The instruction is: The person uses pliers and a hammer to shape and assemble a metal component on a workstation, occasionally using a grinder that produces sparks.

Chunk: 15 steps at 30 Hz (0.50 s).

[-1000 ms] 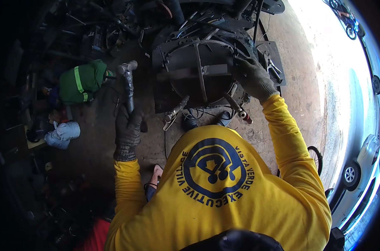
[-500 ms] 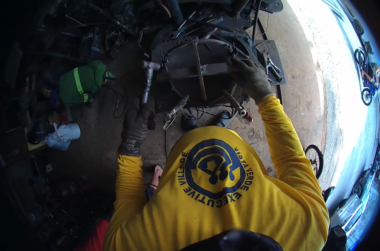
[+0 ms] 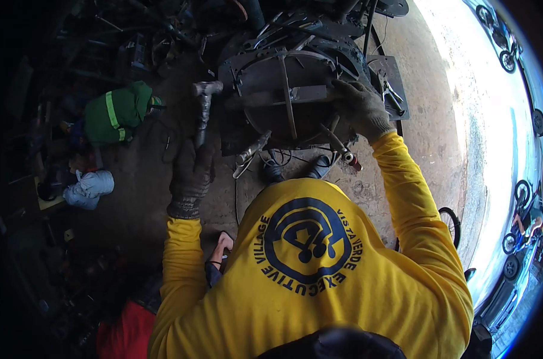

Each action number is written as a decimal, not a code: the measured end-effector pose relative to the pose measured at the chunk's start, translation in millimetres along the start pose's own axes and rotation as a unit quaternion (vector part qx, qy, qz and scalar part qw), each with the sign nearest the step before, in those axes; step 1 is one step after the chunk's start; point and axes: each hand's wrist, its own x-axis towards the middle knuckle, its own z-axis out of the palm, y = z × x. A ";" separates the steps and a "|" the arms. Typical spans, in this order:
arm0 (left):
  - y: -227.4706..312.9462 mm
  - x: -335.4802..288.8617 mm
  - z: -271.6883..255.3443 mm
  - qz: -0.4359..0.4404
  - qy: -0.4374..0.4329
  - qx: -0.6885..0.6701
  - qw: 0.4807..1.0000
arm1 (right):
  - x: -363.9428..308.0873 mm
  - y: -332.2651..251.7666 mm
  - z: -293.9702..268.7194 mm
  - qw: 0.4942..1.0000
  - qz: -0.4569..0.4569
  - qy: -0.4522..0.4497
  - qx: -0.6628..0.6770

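In my gloved left hand (image 3: 192,173) is a metal hammer (image 3: 204,113), its head up and its handle running down into the fingers. The hammer stands left of a dark steel work table (image 3: 229,140), apart from it. On the table lies a round metal frame (image 3: 242,90) with a curved strip (image 3: 286,99) across its middle. A flat metal bar (image 3: 310,93) crosses beneath that strip. My gloved right hand (image 3: 364,107) closes around the bar's right end; part of the fingers is hidden. Locking pliers (image 3: 253,148) and a clamp with a red end (image 3: 343,154) sit at the near edge.
Several hand tools (image 3: 289,30) lie at the back of the table. More pliers (image 3: 393,96) rest on a plate to the right. A person in a green jacket (image 3: 110,116) and another in light grey (image 3: 90,190) are at the left. A bicycle wheel (image 3: 451,226) stands right.
My left hand and the hammer have shifted slightly left and up, away from the table. My right hand has barely moved and stays at the bar's end.
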 end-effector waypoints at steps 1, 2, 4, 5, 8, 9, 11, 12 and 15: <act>20.8 5.7 -5.1 0.051 0.048 -0.045 0.997 | 5.1 0.3 -2.2 1.000 0.001 0.006 0.006; 29.8 3.8 -5.7 0.093 0.093 -0.089 0.987 | 2.2 -0.5 -2.0 1.000 0.006 0.006 0.014; 28.6 -2.8 -0.5 0.095 0.124 -0.201 0.967 | -0.9 -0.4 -1.3 1.000 0.012 0.007 0.018; 12.4 -3.3 5.3 0.099 0.121 -0.157 0.975 | -2.5 -1.2 -1.1 1.000 0.013 0.009 0.015; -61.7 -4.8 24.6 0.100 0.074 0.187 0.974 | 1.1 -5.5 3.4 1.000 -0.001 0.014 0.014; -67.0 -2.7 19.6 0.077 0.026 0.199 0.977 | 0.6 -5.4 3.7 1.000 -0.004 0.016 0.012; -59.2 12.3 6.3 0.039 -0.063 0.216 0.974 | 7.2 -3.7 4.2 1.000 0.008 0.006 0.029; -35.4 15.7 4.4 0.035 -0.040 0.126 0.991 | 2.7 -1.0 5.2 0.999 0.020 -0.007 0.037; 6.4 25.7 -6.6 0.013 -0.041 -0.222 0.974 | -0.5 2.4 1.1 1.000 0.030 0.007 0.005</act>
